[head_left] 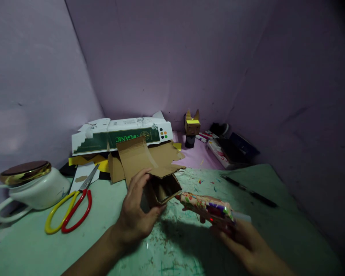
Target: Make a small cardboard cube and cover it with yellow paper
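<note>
My left hand [138,209] is closed around the left side of a small cardboard box [169,198], whose open end faces me. In my right hand [244,245] is a glue gun [205,205] covered in colourful patterned wrap, with a small red light lit. Its nozzle points left and sits at the right edge of the box opening; whether it touches the cardboard I cannot tell. A clear glue stick [243,217] sticks out from the gun's back end. Part of the box is hidden behind my left fingers.
Left are red-and-yellow scissors [74,209] and a white mug [43,189] with a gold-rimmed lid. Flat cardboard [135,159] and a green-and-white carton [123,134] lie behind. A cardboard figure [192,130] stands at the back. A black craft knife [248,190] lies right; scraps litter the green mat [103,245].
</note>
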`<state>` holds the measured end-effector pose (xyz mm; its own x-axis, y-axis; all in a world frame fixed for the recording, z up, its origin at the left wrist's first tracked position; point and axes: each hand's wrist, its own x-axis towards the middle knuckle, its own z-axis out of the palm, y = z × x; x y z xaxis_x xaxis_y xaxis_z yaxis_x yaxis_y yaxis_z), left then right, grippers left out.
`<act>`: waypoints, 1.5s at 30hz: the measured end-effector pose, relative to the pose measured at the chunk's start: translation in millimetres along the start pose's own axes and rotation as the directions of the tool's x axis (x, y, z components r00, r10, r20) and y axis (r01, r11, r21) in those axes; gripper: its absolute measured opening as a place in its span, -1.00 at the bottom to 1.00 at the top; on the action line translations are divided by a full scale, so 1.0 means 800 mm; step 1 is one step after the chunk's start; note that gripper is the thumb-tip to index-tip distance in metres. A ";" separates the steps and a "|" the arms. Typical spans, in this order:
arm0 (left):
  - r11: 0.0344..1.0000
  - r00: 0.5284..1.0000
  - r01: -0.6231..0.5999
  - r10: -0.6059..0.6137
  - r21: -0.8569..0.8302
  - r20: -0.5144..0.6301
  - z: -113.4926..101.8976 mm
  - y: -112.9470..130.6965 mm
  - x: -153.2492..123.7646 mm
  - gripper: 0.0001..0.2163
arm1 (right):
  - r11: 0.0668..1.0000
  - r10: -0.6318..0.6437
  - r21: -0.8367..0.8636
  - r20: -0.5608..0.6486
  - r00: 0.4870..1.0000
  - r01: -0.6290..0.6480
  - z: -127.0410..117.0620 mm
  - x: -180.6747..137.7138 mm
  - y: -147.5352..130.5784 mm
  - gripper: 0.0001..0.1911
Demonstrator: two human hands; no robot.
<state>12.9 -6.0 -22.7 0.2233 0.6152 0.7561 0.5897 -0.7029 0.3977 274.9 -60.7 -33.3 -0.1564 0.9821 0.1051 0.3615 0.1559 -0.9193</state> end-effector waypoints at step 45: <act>0.995 0.995 0.090 -0.089 -0.040 0.036 0.006 0.005 0.002 -0.36 | 0.979 0.097 0.171 0.106 0.990 -0.114 -0.022 0.007 -0.008 -0.65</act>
<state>19.4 -6.5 -22.6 0.1980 0.6879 0.6983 0.5759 -0.6581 0.4850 288.2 -54.3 -20.3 -0.2169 0.9759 -0.0255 0.2141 0.0221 -0.9766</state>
